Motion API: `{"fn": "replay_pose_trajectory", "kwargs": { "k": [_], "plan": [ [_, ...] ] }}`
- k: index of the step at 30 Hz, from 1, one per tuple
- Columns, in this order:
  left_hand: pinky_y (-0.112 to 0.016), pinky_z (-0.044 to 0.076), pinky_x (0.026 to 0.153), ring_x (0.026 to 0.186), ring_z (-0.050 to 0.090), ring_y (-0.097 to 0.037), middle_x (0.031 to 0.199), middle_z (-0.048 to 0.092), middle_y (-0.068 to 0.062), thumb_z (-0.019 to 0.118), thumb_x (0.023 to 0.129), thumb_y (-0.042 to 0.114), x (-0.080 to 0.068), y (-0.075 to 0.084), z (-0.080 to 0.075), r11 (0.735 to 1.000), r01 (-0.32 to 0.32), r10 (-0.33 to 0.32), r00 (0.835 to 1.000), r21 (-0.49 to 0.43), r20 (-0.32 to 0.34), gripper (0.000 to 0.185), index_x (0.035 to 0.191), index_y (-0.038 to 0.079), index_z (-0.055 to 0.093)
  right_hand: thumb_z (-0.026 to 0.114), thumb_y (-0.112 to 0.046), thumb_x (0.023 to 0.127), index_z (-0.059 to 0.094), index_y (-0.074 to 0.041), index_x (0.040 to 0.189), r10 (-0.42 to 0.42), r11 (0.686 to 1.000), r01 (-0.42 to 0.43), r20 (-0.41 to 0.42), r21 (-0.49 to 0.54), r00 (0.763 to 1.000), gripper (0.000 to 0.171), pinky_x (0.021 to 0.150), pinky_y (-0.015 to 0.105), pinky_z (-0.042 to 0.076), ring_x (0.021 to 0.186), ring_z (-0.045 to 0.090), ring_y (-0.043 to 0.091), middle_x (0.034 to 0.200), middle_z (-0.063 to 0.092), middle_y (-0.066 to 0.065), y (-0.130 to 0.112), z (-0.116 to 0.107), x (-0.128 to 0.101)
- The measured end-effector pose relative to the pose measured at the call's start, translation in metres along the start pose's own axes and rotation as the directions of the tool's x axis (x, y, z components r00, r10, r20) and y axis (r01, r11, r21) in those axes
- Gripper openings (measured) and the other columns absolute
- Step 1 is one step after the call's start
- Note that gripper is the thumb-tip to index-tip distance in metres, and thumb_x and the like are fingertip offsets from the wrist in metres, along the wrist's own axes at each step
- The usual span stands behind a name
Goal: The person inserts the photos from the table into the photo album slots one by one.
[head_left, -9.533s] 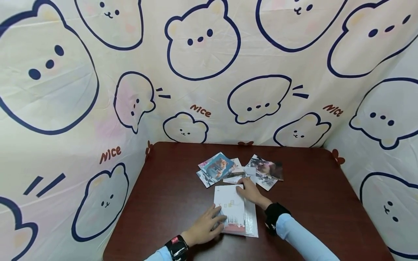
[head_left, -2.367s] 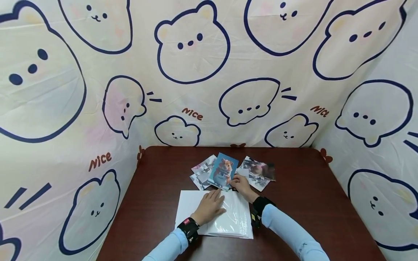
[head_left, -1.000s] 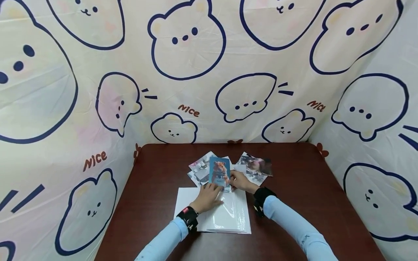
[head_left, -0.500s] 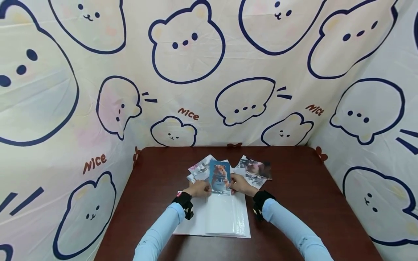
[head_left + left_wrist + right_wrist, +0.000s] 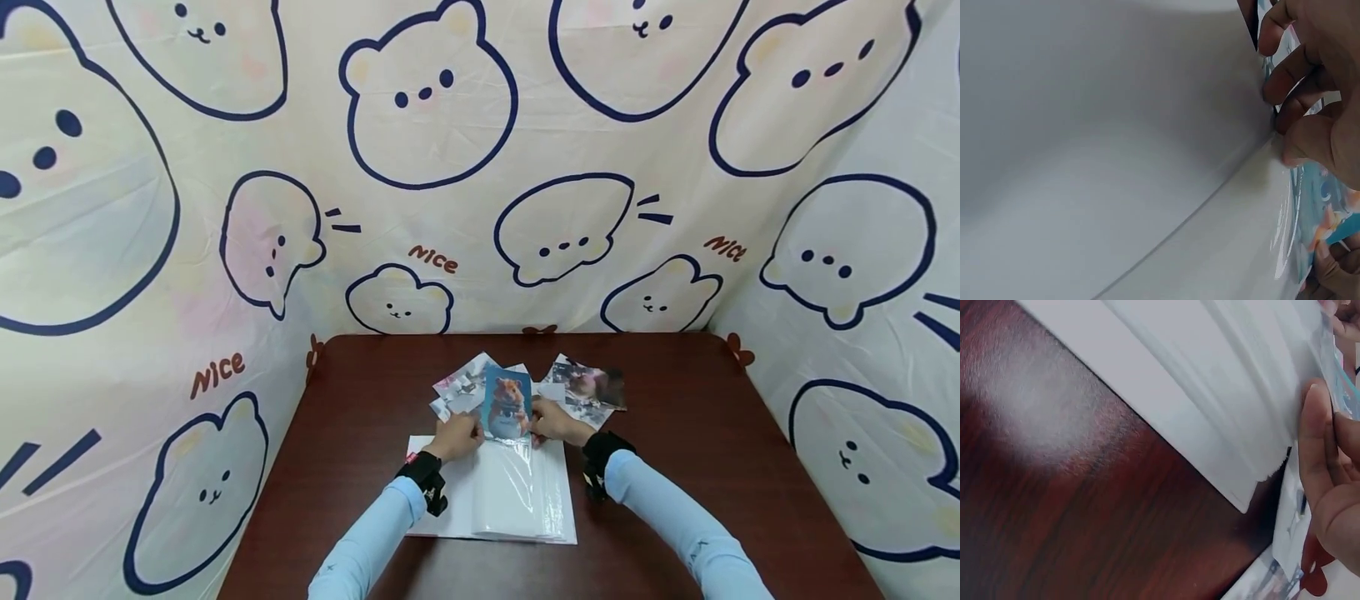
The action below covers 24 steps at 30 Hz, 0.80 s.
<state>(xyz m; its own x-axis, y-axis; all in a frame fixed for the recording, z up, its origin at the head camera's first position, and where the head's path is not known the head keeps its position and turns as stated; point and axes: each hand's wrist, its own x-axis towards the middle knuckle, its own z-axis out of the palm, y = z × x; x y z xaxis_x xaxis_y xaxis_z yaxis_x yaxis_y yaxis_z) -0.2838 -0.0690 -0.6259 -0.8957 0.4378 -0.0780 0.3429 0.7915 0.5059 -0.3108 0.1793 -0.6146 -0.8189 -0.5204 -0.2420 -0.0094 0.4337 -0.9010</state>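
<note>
A photo album (image 5: 442, 508) lies spread on the table, its pages made of clear glossy sleeves (image 5: 510, 492). At the far edge of a page stands a blue picture card (image 5: 507, 400) printed with a furry animal, its lower end at the sleeve's mouth. My left hand (image 5: 457, 435) pinches the sleeve's edge beside the card's lower left corner; the left wrist view shows thumb and fingers (image 5: 1310, 140) there. With my right hand (image 5: 558, 422) I pinch the card's lower right side, close against the sleeve. How deep the card sits in the sleeve is hard to tell.
Behind the album lie several loose picture cards, one group (image 5: 463, 382) at the left and another (image 5: 592, 387) at the right. The dark brown table (image 5: 675, 467) meets a patterned cloth backdrop (image 5: 435, 208) at its far edge.
The album, closed 9.5 seconds ago, is now open. The blue card left the pile and turned upright at the page. My left hand went from lying on the page to pinching the sleeve's edge.
</note>
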Motion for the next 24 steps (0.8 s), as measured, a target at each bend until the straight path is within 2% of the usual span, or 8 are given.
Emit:
{"fn": "replay_pose_trajectory", "kwargs": {
  "k": [4, 10, 13, 17, 20, 24],
  "plan": [
    [-0.041, 0.033, 0.072, 0.077, 0.046, -0.013, 0.080, 0.052, 0.004, 0.062, 0.091, 0.015, 0.002, 0.001, 0.001, 1.000, 0.017, -0.017, 1.000, -0.006, 0.020, 0.006, 0.085, 0.015, 0.061, 0.049, 0.002, 0.096, 0.055, 0.010, 0.111, -0.006, 1.000, 0.006, 0.000, -0.020, 1.000, 0.018, 0.063, 0.044, 0.056, 0.064, 0.065, 0.031, 0.075, 0.060, 0.021, -0.003, -0.007, 0.002],
    [-0.047, 0.036, 0.078, 0.077, 0.048, -0.015, 0.080, 0.055, 0.002, 0.057, 0.093, 0.017, 0.007, 0.000, -0.002, 0.995, 0.041, -0.033, 0.995, -0.088, 0.094, 0.009, 0.088, 0.012, 0.062, 0.048, 0.005, 0.094, 0.051, 0.009, 0.115, 0.038, 0.998, -0.038, 0.002, 0.047, 0.999, 0.022, 0.063, 0.044, 0.054, 0.069, 0.063, 0.037, 0.076, 0.059, 0.024, 0.001, -0.007, 0.001],
    [-0.043, 0.038, 0.076, 0.074, 0.049, -0.015, 0.079, 0.057, 0.001, 0.058, 0.093, 0.015, 0.008, -0.001, -0.005, 0.993, 0.038, -0.023, 0.990, -0.113, 0.139, 0.007, 0.089, 0.011, 0.063, 0.047, 0.006, 0.094, 0.049, 0.008, 0.118, 0.082, 0.992, -0.081, -0.011, 0.097, 0.997, 0.024, 0.064, 0.044, 0.053, 0.072, 0.062, 0.040, 0.075, 0.058, 0.023, 0.004, -0.002, -0.001],
    [-0.035, 0.039, 0.072, 0.071, 0.050, -0.012, 0.078, 0.057, 0.004, 0.064, 0.091, 0.016, 0.009, -0.002, -0.008, 0.995, 0.030, -0.011, 0.982, -0.095, 0.190, 0.004, 0.088, 0.013, 0.063, 0.048, 0.002, 0.096, 0.045, 0.007, 0.129, 0.126, 0.982, -0.124, -0.010, 0.142, 0.992, 0.033, 0.071, 0.046, 0.055, 0.077, 0.061, 0.041, 0.080, 0.057, 0.022, 0.003, 0.004, -0.004],
    [-0.031, 0.040, 0.068, 0.070, 0.050, -0.012, 0.077, 0.058, 0.004, 0.065, 0.090, 0.015, 0.009, 0.001, -0.011, 0.995, 0.035, -0.013, 0.976, -0.097, 0.216, 0.005, 0.087, 0.012, 0.063, 0.051, -0.005, 0.097, 0.039, 0.004, 0.137, 0.153, 0.974, -0.151, 0.002, 0.170, 0.988, 0.043, 0.072, 0.046, 0.055, 0.077, 0.062, 0.034, 0.090, 0.058, 0.019, 0.001, 0.009, -0.004],
    [-0.028, 0.041, 0.063, 0.069, 0.050, -0.012, 0.077, 0.057, 0.003, 0.064, 0.092, 0.014, 0.009, 0.003, -0.013, 0.993, 0.040, -0.015, 0.974, -0.107, 0.225, 0.006, 0.089, 0.009, 0.064, 0.053, -0.012, 0.098, 0.037, 0.000, 0.141, 0.152, 0.976, -0.153, 0.015, 0.158, 0.988, 0.048, 0.071, 0.042, 0.055, 0.079, 0.060, 0.021, 0.096, 0.057, 0.013, 0.001, 0.014, -0.006]
  ]
}}
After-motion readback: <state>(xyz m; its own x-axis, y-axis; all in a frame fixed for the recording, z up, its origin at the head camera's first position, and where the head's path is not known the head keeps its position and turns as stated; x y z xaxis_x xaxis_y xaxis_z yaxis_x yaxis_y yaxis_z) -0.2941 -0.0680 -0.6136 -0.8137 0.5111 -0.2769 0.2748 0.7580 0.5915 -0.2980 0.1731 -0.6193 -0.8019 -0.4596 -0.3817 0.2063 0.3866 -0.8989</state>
